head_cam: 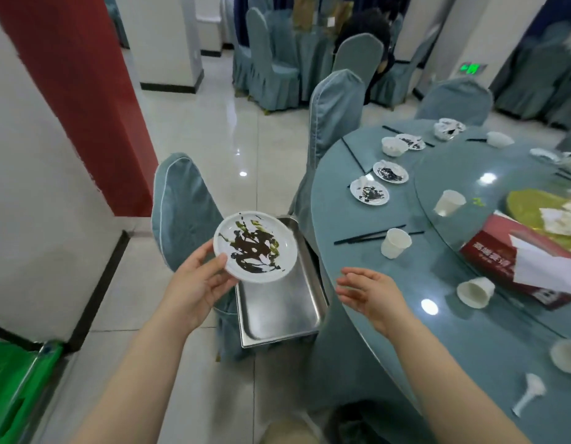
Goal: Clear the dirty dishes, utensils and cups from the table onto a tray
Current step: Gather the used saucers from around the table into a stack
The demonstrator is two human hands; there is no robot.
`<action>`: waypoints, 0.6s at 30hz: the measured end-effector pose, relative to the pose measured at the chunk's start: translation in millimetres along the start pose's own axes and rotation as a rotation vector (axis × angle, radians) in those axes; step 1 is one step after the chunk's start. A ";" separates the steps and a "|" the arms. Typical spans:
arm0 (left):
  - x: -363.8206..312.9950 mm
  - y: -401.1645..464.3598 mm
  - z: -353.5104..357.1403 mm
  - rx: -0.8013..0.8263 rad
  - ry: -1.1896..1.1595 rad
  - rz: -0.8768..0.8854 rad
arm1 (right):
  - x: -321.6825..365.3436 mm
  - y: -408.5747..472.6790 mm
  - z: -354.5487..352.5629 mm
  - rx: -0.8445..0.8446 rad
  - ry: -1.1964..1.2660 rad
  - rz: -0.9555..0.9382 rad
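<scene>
My left hand (199, 283) holds a white plate (256, 246) smeared with dark sauce, just above the far end of a steel tray (277, 312) that rests on a chair seat. My right hand (369, 291) is open and holds nothing, at the near edge of the round table (357, 267). On the table lie two dirty plates (369, 191) (390, 171), several paper cups (395, 242) (475, 291) (449, 202), black chopsticks (369, 235) and a white spoon (529, 394).
A red tissue box (514, 261) sits on the glass turntable (470, 174). More dirty plates and bowls (410, 141) lie at the table's far side. Covered chairs (337, 110) ring the table. A red and white wall stands left, a green cart (18, 386) at bottom left.
</scene>
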State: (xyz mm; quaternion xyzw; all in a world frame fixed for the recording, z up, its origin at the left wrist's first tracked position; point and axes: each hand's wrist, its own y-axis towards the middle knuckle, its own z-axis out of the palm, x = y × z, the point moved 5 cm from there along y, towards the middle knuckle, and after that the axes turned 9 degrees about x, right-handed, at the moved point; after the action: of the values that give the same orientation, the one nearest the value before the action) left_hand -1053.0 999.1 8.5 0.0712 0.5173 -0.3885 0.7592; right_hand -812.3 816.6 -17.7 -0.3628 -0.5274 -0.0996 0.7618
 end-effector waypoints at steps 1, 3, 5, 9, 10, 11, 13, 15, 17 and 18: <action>-3.3 13.6 4.0 0.015 0.003 -0.005 | 5.3 9.3 -4.8 -0.013 0.005 0.007; -9.2 42.0 11.7 0.030 0.003 -0.015 | 17.6 33.0 -16.3 -0.035 0.003 0.024; -12.7 72.9 18.7 0.026 0.004 -0.026 | 31.8 64.3 -31.3 -0.063 0.005 0.040; -19.1 133.2 35.5 -0.023 0.007 -0.026 | 68.5 146.7 -67.9 -0.130 -0.008 0.079; -20.5 148.7 40.6 -0.034 -0.001 -0.025 | 78.7 169.0 -77.2 -0.139 -0.019 0.079; -21.8 164.3 46.6 -0.045 -0.006 -0.028 | 88.8 191.1 -86.7 -0.151 -0.036 0.077; -24.8 192.5 59.5 -0.062 -0.002 -0.035 | 107.7 233.2 -107.3 -0.177 -0.068 0.072; -27.4 216.6 70.0 -0.072 0.006 -0.040 | 119.3 273.2 -131.0 -0.221 -0.092 0.094; -29.2 234.8 76.8 -0.078 0.004 -0.042 | 121.2 308.1 -156.1 -0.302 -0.136 0.149; -28.8 242.1 77.9 -0.085 0.005 -0.044 | 118.9 322.2 -167.8 -0.350 -0.173 0.189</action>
State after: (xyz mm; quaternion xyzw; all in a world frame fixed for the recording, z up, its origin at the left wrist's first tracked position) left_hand -840.2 1140.8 -3.0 0.0287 0.5367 -0.3825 0.7515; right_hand -466.9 964.6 -88.1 -0.5444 -0.5291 -0.0863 0.6451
